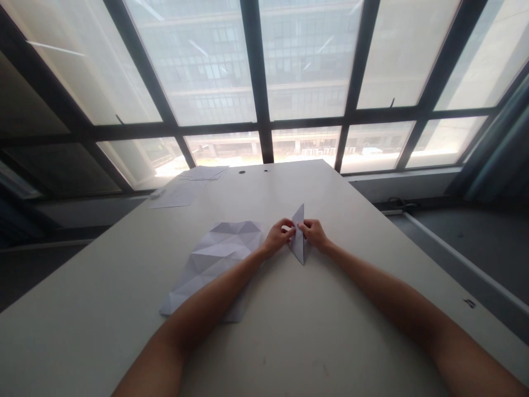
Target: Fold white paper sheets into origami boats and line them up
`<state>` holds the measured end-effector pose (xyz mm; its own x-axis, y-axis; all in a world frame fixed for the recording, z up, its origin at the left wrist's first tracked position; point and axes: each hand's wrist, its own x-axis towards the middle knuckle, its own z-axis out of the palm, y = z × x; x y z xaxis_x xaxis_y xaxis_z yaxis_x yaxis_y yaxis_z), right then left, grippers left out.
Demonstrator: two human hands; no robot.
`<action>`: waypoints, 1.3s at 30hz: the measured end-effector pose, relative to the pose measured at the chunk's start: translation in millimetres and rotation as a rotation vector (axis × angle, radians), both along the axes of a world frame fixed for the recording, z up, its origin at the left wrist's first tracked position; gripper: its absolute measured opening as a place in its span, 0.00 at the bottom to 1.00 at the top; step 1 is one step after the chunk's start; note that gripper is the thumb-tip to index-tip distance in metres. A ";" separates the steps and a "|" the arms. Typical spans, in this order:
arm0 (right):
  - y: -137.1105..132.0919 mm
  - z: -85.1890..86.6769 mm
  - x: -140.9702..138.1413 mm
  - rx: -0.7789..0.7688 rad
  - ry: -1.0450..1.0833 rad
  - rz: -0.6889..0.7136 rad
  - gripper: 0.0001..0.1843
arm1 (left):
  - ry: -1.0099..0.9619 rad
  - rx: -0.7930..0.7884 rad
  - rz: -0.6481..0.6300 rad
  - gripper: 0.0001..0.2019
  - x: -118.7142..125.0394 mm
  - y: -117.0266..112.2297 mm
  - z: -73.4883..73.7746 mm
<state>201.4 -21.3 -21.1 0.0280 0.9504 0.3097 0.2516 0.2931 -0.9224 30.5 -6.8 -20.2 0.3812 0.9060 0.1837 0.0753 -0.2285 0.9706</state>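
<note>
A small folded paper (pixel 300 249), white and shaped like a narrow triangle with pointed ends, is held upright just above or on the table. My left hand (pixel 280 234) pinches its left side between thumb and fingers. From the right, my right hand (pixel 314 231) grips the long straight edge, thumb against the paper. Some fingertips are hidden behind the folds. Under and beside my left forearm lies a larger creased sheet (pixel 221 242), its surface raised in a pattern of triangular folds; the forearm covers part of it.
Both forearms reach over a white table (pixel 330 342). Loose white sheets (pixel 182 193) lie at its far left corner. Two small dark round spots (pixel 242 172) show near the far edge. A small dark mark or object (pixel 469 302) sits near the right edge. Large windows (pixel 306 60) stand beyond.
</note>
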 end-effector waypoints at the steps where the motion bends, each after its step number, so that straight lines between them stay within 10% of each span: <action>1: -1.3 1.2 0.1 0.004 0.001 0.013 0.21 | 0.004 0.003 0.001 0.18 0.2 0.1 -0.1; 15: -3.8 4.3 -0.5 0.007 0.009 0.105 0.31 | -0.026 -0.007 -0.087 0.26 -3.0 -4.0 11.8; 39: 3.5 -4.0 3.0 -0.030 0.023 -0.035 0.13 | -0.321 -0.299 -0.008 0.26 -5.8 10.0 3.0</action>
<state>204.3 -17.8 -25.1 0.0677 0.9575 0.2803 0.2401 0.2571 -0.9361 24.7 3.2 -17.2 0.3545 0.9347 0.0245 -0.2420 0.0665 0.9680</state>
